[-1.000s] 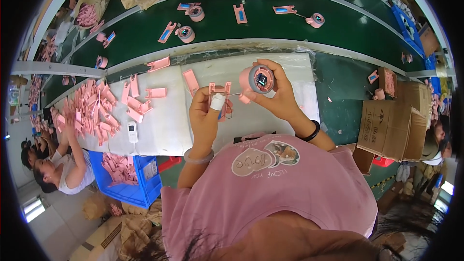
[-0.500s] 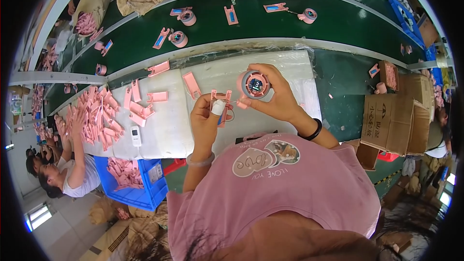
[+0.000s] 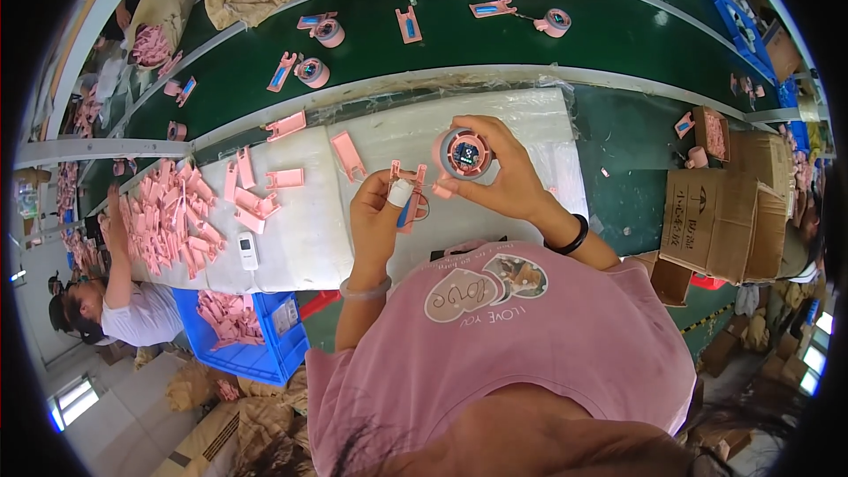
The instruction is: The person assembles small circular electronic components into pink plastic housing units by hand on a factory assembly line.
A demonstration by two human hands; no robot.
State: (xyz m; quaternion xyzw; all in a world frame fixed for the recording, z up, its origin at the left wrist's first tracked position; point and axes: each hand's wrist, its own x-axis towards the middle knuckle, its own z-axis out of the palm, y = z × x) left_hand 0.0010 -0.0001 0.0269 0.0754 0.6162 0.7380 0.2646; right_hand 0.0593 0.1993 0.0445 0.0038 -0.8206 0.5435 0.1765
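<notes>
Found round pink-and-grey housing clamped between thumb and fingers of right hand, left of palm, with open face turned up and neck directed toward left hand. Noted pink handle shell just left of housing, gripped beneath white-wrapped left thumb, aligned lengthwise away from body. Recorded farther left: loose pink shells, heaped.

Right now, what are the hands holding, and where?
The right hand holds a round pink case by its side; the left hand pinches a pink strip near its forked end.
</notes>
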